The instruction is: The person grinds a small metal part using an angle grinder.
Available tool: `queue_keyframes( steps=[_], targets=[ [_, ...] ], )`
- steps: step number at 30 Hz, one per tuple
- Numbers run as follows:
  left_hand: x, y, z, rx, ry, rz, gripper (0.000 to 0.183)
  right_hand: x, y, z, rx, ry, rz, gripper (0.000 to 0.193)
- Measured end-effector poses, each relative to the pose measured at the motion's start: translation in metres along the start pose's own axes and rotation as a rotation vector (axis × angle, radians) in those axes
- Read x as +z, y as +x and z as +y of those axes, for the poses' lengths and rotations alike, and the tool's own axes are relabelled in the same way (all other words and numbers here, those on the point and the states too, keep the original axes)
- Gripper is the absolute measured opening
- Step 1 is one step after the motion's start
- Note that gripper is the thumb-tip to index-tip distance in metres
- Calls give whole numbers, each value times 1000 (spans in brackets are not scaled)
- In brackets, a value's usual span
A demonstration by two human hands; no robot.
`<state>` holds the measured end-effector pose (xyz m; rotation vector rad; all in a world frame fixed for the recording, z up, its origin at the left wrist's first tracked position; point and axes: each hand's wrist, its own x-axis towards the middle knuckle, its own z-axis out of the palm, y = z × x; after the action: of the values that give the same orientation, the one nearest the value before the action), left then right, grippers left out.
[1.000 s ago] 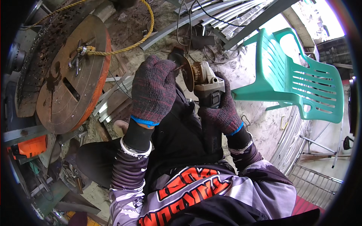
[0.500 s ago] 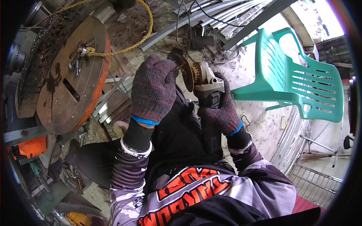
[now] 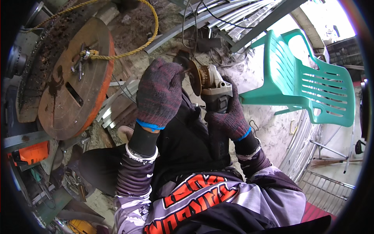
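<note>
An angle grinder (image 3: 218,91) with a grey gear head and dark body is gripped by my right hand (image 3: 233,119), in a dark knitted glove with a blue cuff. Its thin brown disc (image 3: 194,78) faces left, toward my other hand. My left hand (image 3: 159,91), gloved the same way, is closed with its back toward me. Just beyond its fingers juts a dark piece (image 3: 182,59), apparently metal, held close to the disc; whether they touch I cannot tell. Most of that piece is hidden behind the glove and the disc.
At the left stands a big round wooden disc (image 3: 58,93) with a yellow rope (image 3: 156,27) tied to it. A green plastic chair (image 3: 284,66) lies tipped at the right. Metal strips (image 3: 230,19) and cables lie ahead. An orange tool (image 3: 33,153) sits lower left.
Almost nothing differs. My left hand has shifted very slightly, and both hands keep their grip on the dark piece and the grinder.
</note>
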<state>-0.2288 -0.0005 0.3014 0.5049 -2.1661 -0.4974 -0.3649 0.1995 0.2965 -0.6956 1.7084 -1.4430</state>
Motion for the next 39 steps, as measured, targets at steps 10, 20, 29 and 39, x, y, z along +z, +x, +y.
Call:
queue_keyframes(
  steps=[10,20,29,39],
  targets=[
    [-37,-16,15,-731,-1014,-95,15,-8,1,10,-59,42,149,119],
    [-35,-22,15,-672,-1195,-55,17,-7,-1,9,-79,28,119,104],
    [-41,-16,16,-619,-899,-162,26,-6,-3,9,-72,43,120,103],
    [-30,-13,16,-419,-547,-112,20,-9,-2,12,-86,-22,99,110]
  ],
)
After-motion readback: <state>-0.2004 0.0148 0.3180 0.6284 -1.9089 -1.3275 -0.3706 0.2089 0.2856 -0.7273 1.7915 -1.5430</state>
